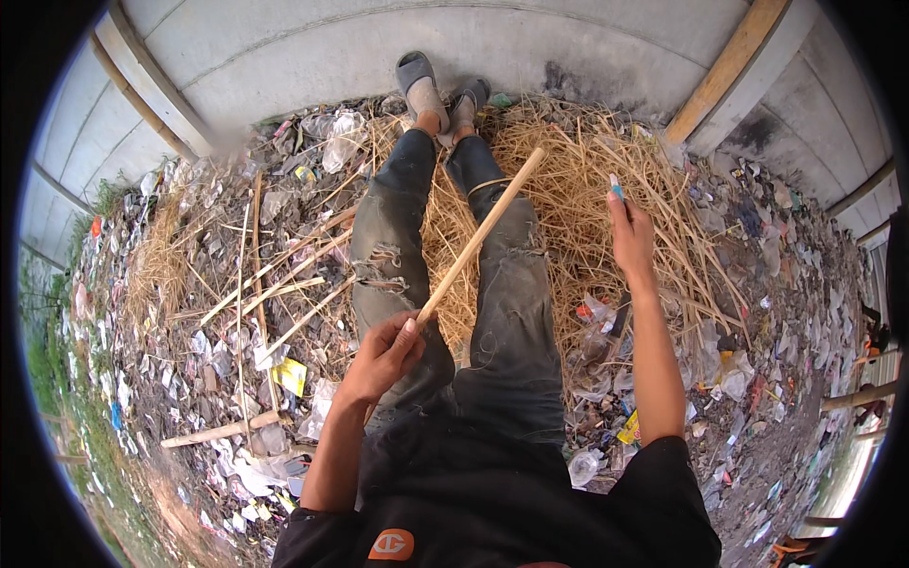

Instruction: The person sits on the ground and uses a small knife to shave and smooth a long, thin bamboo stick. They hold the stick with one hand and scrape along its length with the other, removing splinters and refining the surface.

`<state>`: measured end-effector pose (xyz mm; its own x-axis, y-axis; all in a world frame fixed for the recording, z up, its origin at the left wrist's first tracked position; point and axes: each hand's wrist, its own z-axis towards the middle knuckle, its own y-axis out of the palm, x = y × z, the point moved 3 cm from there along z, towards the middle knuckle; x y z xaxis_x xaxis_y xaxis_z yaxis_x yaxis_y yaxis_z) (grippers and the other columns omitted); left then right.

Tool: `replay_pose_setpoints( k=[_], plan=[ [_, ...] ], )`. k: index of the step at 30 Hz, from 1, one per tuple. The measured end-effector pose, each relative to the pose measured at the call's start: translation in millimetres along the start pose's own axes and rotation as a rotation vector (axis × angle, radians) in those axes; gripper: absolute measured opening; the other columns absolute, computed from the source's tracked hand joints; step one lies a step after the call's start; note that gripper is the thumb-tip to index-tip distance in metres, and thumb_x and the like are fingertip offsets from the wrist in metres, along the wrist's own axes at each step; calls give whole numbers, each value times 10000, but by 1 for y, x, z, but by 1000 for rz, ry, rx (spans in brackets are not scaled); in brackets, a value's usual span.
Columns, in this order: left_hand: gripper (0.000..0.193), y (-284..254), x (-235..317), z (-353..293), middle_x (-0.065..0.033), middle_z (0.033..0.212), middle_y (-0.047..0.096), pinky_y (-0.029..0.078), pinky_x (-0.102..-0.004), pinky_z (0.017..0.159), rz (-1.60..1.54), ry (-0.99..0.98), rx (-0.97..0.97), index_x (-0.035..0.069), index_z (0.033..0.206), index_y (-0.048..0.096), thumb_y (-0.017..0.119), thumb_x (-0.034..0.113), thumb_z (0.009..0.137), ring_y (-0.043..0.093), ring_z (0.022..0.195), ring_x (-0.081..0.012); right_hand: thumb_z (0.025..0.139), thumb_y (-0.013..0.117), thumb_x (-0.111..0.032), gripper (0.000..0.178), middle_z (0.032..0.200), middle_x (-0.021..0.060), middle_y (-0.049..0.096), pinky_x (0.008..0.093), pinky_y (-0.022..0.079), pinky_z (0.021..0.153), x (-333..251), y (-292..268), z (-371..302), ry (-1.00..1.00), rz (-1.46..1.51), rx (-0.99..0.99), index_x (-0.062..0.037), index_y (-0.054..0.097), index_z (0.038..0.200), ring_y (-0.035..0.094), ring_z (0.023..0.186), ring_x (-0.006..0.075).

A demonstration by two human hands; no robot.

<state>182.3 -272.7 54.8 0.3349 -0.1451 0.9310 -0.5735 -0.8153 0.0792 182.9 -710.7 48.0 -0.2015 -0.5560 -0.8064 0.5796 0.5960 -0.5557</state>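
My left hand [386, 352] is closed around the lower end of a long pale bamboo stick [485, 232], which slants up and to the right across my legs. Its far end is free, above my right knee. Out to the right, my right hand [633, 244] grips a small blue-handled knife [616, 187], its pale tip pointing away from me. Most of the knife's handle is hidden in the fingers, and the knife is well apart from the stick. Below it, a heap of straw-coloured bamboo shavings [578, 156] spreads between and beside my outstretched legs.
Several split bamboo strips [270, 284] lie on the littered ground to the left, near a thicker bamboo piece [222, 433]. Plastic scraps cover the soil on both sides. A grey concrete wall [454, 43] stands beyond my feet, with a wooden post [729, 71] at the right.
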Motion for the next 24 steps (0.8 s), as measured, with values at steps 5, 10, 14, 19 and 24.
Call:
replay_pose_setpoints(
  k=[5, 10, 14, 19, 24],
  plan=[
    [372, 9, 6, 30, 82, 724, 435, 324, -203, 525, -43, 50, 6, 9, 1292, 666, 445, 279, 1165, 393, 593, -13, 1076, 558, -481, 532, 567, 94, 495, 393, 365, 523, -97, 50, -72, -331, 113, -295, -19, 594, 814, 481, 504, 227],
    [350, 18, 5, 45, 75, 720, 428, 339, -217, 567, -41, 187, 32, -12, 1241, 669, 459, 257, 1161, 396, 640, -22, 1067, 550, -509, 566, 571, 188, 602, 493, 464, 528, -124, 73, -111, -421, -68, -501, -14, 643, 807, 631, 551, 410],
    [342, 30, 10, 46, 44, 725, 489, 378, -248, 599, 97, 267, 170, -42, 1224, 662, 488, 243, 1150, 435, 671, -45, 1069, 548, -519, 571, 601, 179, 602, 483, 454, 528, -126, 85, -129, -489, -115, -534, -16, 627, 810, 636, 571, 391],
    [318, 34, 15, 44, -51, 715, 572, 449, -323, 634, 309, 258, 230, -35, 1175, 690, 535, 238, 1125, 523, 682, -108, 1063, 547, -545, 599, 576, 203, 594, 498, 461, 520, -118, 94, -132, -445, -183, -546, -10, 631, 808, 629, 558, 425],
    [290, 37, 17, 13, -102, 684, 578, 468, -351, 632, 461, 114, 194, -17, 1139, 724, 549, 212, 1106, 567, 646, -170, 1065, 484, -633, 712, 514, 142, 547, 461, 448, 493, -76, 80, -61, -113, -127, -282, -10, 691, 791, 586, 476, 305]
  ],
)
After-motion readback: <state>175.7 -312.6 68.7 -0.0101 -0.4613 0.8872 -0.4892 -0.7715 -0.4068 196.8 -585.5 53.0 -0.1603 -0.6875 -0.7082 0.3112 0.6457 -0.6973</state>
